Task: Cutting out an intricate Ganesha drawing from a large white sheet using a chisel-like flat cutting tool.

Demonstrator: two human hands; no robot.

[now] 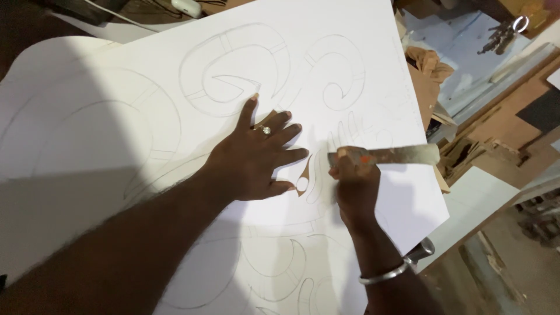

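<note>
The left hand [256,160] lies flat on the big white sheet [175,105], its fingers [286,137] spread wide and gripping nothing; pressed down like this, it pins the sheet so it cannot slide or buckle. A ring [266,130] sits on one of those fingers. Just beyond the fingertips, a small leaf-shaped hole [303,175] is already cut through the sheet, among the pencilled scroll lines [233,70] that curl away above and below the fingers. The right hand [353,184] is closed around a long flat metal tool [388,155], perhaps a blade or file; its fingers wrap one end while the rest sticks out to the far side, away from the left hand. The gripped end rests close beside the cut hole, near the left fingertips, so the held-down patch is the part being worked. A metal bangle [385,274] circles the right wrist. The sheet overhangs a cluttered table [484,192].
</note>
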